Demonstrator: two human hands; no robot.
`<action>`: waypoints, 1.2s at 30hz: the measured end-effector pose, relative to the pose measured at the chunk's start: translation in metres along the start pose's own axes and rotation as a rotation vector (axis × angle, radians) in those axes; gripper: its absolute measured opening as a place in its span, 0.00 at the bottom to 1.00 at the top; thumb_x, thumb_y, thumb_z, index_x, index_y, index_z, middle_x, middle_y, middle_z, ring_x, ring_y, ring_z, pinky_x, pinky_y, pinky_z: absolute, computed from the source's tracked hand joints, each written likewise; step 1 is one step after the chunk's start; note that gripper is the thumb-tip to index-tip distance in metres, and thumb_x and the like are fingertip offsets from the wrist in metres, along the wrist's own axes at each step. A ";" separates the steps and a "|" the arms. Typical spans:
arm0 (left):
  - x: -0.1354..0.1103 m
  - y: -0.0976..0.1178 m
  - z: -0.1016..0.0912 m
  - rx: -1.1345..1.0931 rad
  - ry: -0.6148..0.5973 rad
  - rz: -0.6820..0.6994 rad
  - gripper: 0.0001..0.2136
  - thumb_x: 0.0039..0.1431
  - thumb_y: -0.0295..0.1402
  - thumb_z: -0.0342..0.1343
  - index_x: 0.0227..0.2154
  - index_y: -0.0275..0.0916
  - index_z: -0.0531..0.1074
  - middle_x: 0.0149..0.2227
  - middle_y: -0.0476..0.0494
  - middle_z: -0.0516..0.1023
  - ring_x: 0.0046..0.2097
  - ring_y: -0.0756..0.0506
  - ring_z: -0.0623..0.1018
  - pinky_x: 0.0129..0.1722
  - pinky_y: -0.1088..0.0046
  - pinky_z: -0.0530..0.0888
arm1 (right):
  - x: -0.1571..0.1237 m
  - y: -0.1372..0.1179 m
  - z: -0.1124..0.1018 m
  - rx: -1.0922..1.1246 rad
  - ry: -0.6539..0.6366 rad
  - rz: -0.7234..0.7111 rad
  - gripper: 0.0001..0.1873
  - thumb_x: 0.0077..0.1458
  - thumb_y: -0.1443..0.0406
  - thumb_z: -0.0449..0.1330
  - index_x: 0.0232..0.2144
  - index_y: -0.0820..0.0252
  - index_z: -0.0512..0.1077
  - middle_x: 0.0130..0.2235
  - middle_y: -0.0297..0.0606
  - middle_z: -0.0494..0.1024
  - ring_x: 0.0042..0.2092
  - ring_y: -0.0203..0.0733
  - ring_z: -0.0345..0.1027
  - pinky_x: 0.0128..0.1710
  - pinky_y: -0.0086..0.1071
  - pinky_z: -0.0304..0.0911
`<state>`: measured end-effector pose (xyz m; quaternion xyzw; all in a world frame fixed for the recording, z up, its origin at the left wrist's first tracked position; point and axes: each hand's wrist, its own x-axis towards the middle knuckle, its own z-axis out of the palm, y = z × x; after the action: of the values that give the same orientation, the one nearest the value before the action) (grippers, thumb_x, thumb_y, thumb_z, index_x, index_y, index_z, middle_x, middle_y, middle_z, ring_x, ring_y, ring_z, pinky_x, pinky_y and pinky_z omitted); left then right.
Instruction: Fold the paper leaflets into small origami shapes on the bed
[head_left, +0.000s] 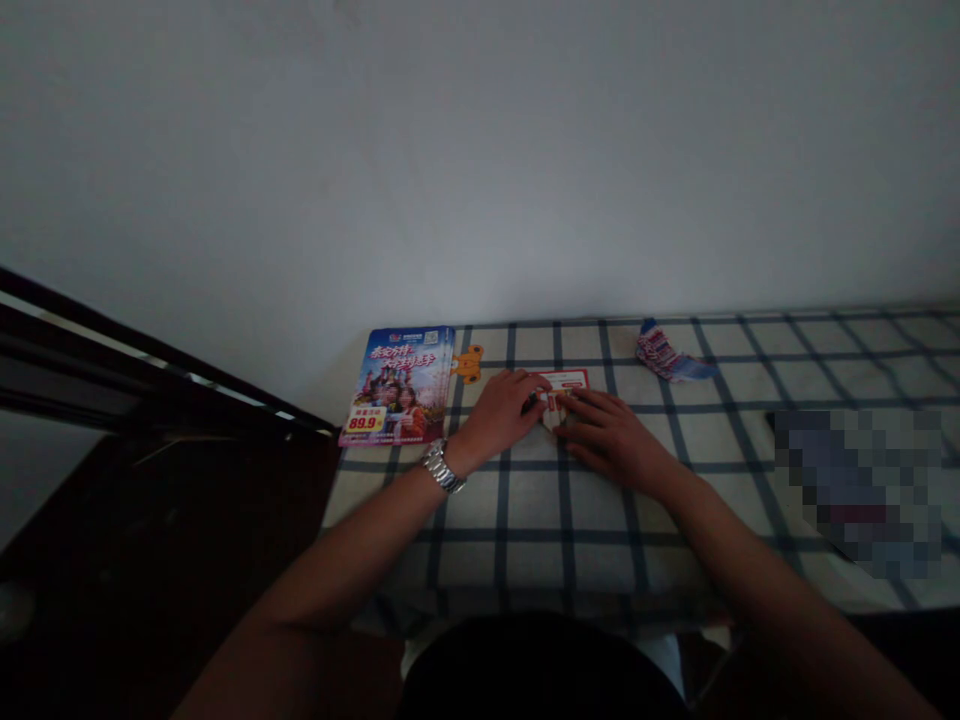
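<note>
A small folded piece of printed paper (551,425), white with red and orange print, lies on the checked cloth between my hands. Behind it, a red-edged white sheet (566,379) shows; whether the two are one piece I cannot tell. My left hand (506,412), with a metal watch (444,468) at the wrist, has its fingers bent and its thumb and fingertips closed at the paper's left side. From the right, my right hand (615,435) rests on the paper with its fingers stretched and slightly spread. Its thumb is hidden.
A stack of colourful leaflets (397,390) lies at the left, with an orange bear-shaped cutout (469,364) beside it. A crumpled blue-and-red printed paper (669,355) is at the back right. Pixelation covers a dark object (840,490). Behind the checked tablecloth (465,530) stands a wall.
</note>
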<state>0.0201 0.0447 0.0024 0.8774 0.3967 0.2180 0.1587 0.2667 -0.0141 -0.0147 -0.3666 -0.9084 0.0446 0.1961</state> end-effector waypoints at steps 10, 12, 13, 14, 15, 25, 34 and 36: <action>0.000 0.005 0.004 0.026 0.051 -0.038 0.09 0.69 0.31 0.56 0.50 0.41 0.75 0.47 0.43 0.79 0.48 0.41 0.76 0.51 0.60 0.71 | 0.000 0.001 0.001 0.044 0.014 0.020 0.13 0.66 0.61 0.61 0.51 0.52 0.79 0.68 0.42 0.69 0.70 0.60 0.59 0.65 0.58 0.63; 0.000 0.007 0.004 0.034 0.052 -0.046 0.09 0.69 0.32 0.56 0.50 0.42 0.75 0.46 0.43 0.78 0.48 0.41 0.76 0.51 0.60 0.71 | 0.000 0.001 0.002 0.049 0.023 0.026 0.13 0.66 0.61 0.61 0.51 0.52 0.79 0.68 0.42 0.69 0.70 0.60 0.59 0.64 0.59 0.63; 0.001 0.007 0.004 0.039 0.052 -0.050 0.09 0.69 0.32 0.56 0.50 0.42 0.75 0.46 0.43 0.78 0.48 0.40 0.76 0.51 0.60 0.71 | 0.000 0.001 0.002 0.049 0.024 0.030 0.13 0.66 0.61 0.61 0.51 0.52 0.79 0.68 0.42 0.69 0.69 0.60 0.59 0.64 0.59 0.63; 0.001 0.008 0.004 0.044 0.053 -0.055 0.10 0.69 0.32 0.56 0.50 0.42 0.75 0.46 0.43 0.78 0.48 0.40 0.76 0.51 0.59 0.71 | 0.000 0.001 0.002 0.050 0.025 0.034 0.13 0.66 0.61 0.61 0.51 0.52 0.79 0.68 0.42 0.69 0.69 0.60 0.59 0.64 0.59 0.63; 0.001 0.008 0.004 0.049 0.052 -0.062 0.10 0.69 0.32 0.57 0.51 0.42 0.75 0.46 0.43 0.77 0.48 0.40 0.75 0.51 0.59 0.72 | 0.000 0.001 0.002 0.050 0.024 0.035 0.13 0.66 0.61 0.61 0.51 0.52 0.79 0.68 0.43 0.69 0.69 0.60 0.59 0.64 0.59 0.63; 0.004 0.010 0.005 0.048 0.036 -0.092 0.12 0.68 0.30 0.57 0.52 0.44 0.74 0.46 0.43 0.77 0.48 0.39 0.75 0.52 0.58 0.71 | 0.001 0.000 0.002 0.070 0.040 0.030 0.13 0.67 0.62 0.60 0.50 0.52 0.80 0.66 0.44 0.71 0.69 0.59 0.59 0.65 0.58 0.63; 0.002 0.010 0.007 0.060 0.066 -0.097 0.12 0.68 0.31 0.57 0.53 0.44 0.73 0.48 0.41 0.73 0.50 0.39 0.74 0.52 0.59 0.72 | 0.000 0.000 0.002 0.075 0.023 0.038 0.13 0.65 0.63 0.62 0.51 0.51 0.80 0.67 0.44 0.71 0.70 0.60 0.59 0.65 0.59 0.62; 0.001 0.009 0.008 0.063 0.076 -0.088 0.13 0.68 0.31 0.57 0.53 0.44 0.73 0.48 0.41 0.72 0.50 0.40 0.74 0.52 0.59 0.72 | 0.000 0.001 0.002 0.073 0.020 0.031 0.13 0.65 0.63 0.62 0.51 0.51 0.80 0.67 0.44 0.70 0.70 0.60 0.58 0.66 0.59 0.62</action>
<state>0.0308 0.0390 0.0005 0.8547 0.4474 0.2315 0.1254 0.2663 -0.0130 -0.0166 -0.3738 -0.8982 0.0773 0.2179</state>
